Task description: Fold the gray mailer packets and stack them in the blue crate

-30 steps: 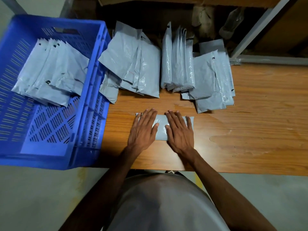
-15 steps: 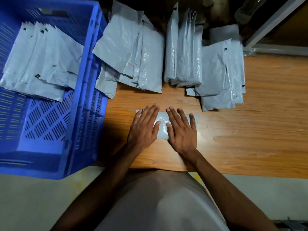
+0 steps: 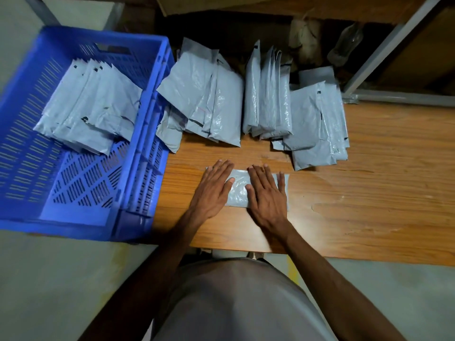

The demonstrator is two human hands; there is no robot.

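Person's body: a gray shirt fills the low middle of the view, on the near side of the folded packet. Two bare arms reach up from it.
Folded packet [image 3: 237,190]: it lies flat on the tabletop [image 3: 369,193], near the front edge. It looks folded small.
Left hand [image 3: 213,190]: flat, fingers straight and close together, pressing the left end of the folded packet.
Right hand [image 3: 267,193]: flat too, fingers a bit spread, pressing the right end of the folded packet.
What changed: a moment ago the two hands were closer together. Now more of the packet shows between them. It looks like they are smoothing the fold outward.
What it means: I think this fold is almost done. The packet likely goes into the crate next.
Blue crate [image 3: 147,134]: left of the folded packet, hanging past the tabletop's edge. A pile of packets [image 3: 91,114] leans inside it.
Waiting packets [image 3: 248,104]: behind the folded packet, in loose bunches.
Hard to see: the packet's ends hide under the hands. The dark shelf behind the bunches holds a clear bottle [image 3: 344,48], but little else is clear.
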